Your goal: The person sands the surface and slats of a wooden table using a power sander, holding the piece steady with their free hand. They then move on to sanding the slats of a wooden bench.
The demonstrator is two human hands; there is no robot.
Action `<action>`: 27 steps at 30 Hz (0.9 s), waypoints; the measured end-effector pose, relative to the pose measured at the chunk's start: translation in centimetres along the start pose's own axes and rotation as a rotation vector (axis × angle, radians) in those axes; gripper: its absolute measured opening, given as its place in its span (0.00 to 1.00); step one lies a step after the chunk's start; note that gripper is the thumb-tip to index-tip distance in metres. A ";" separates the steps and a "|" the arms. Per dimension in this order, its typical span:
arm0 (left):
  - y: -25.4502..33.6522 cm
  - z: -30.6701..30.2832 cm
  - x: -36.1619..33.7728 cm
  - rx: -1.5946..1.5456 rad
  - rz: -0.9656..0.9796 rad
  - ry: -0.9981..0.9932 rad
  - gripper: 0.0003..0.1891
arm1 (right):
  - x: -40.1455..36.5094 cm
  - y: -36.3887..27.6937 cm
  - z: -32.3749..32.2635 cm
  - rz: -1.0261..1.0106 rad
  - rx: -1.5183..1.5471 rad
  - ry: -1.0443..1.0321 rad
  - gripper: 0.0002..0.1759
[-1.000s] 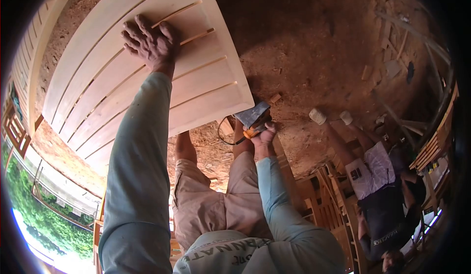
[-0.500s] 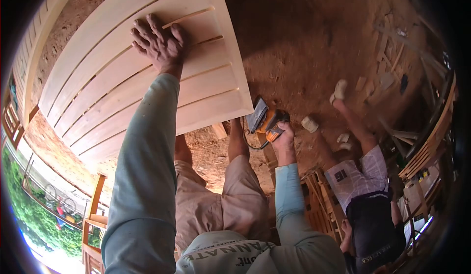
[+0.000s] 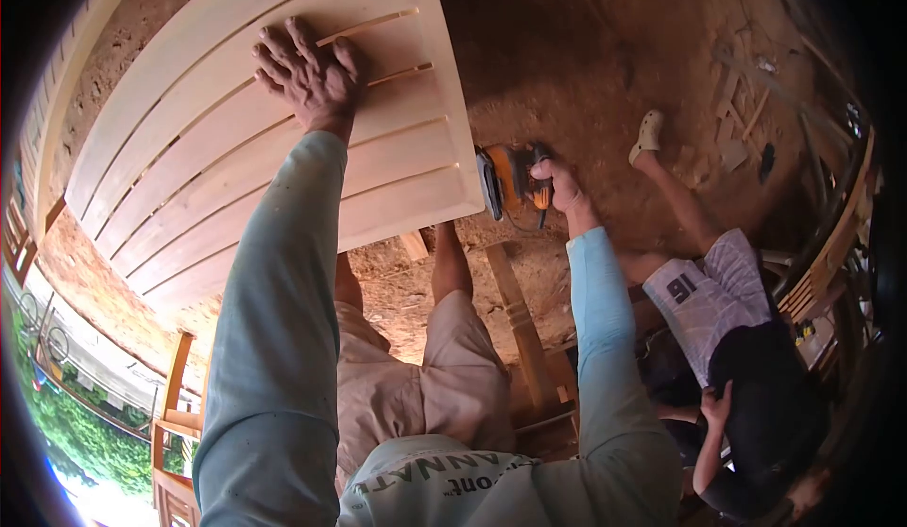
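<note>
My left hand (image 3: 312,78) lies on a pale slatted wooden tabletop (image 3: 402,182), its fingers spread over the slats. My right hand (image 3: 564,185) is wrapped round an orange and black power sander (image 3: 513,182). The sander is tipped on its side, its flat pad right at the tabletop's right edge. A dark cord hangs below the tool.
Another person in patterned shorts (image 3: 694,291) is close on my right. Scrap wood (image 3: 732,130) lies on the dirt floor (image 3: 586,45) beyond. A wooden post (image 3: 518,314) lies beside my legs, and wooden chair parts (image 3: 175,433) stand at lower left.
My right hand has moved the sander up and outward, turning its pad against the tabletop's edge. My left hand stays nearly in place. The other person has shifted right and turned.
</note>
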State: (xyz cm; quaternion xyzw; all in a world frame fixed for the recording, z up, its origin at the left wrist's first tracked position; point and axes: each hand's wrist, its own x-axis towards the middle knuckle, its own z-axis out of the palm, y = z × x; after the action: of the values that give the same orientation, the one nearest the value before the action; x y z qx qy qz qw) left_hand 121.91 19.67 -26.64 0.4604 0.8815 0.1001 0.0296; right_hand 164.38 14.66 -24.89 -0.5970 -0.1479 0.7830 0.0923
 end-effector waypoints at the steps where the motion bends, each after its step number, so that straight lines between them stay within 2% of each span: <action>1: 0.0 -0.1 0.0 0.006 -0.003 -0.006 0.45 | -0.9 0.5 -0.1 0.010 -0.007 -0.002 0.35; 5: -0.1 -0.1 -0.1 0.025 -0.001 -0.013 0.45 | -3.8 5.1 -1.3 0.024 0.083 0.020 0.34; 10: 0.2 -0.3 0.0 -0.070 -0.007 0.014 0.45 | -6.2 14.4 0.7 -0.083 0.543 0.089 0.33; 14: 0.2 -0.4 -0.1 -0.067 -0.010 0.008 0.45 | -8.5 18.1 7.7 -0.179 0.920 0.170 0.36; 17: 0.2 -0.4 -0.2 -0.067 -0.007 -0.007 0.46 | -8.2 20.3 12.8 -0.312 1.147 0.156 0.38; 18: 0.2 -0.4 -0.3 -0.062 -0.010 -0.014 0.46 | -7.6 21.9 13.6 -0.345 1.142 0.078 0.39; 23: 0.2 -0.6 -0.2 -0.062 -0.004 -0.024 0.46 | -7.7 24.0 18.5 -0.250 1.172 0.143 0.37; 27: -0.2 -0.1 -0.1 -0.033 0.009 0.009 0.44 | -7.5 23.3 17.8 -0.303 1.181 0.118 0.37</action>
State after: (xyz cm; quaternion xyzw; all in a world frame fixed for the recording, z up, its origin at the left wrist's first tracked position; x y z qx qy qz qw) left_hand 121.82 19.45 -26.58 0.4634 0.8778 0.1166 0.0328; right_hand 150.03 -11.78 -21.76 -0.4595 0.2332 0.6766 0.5260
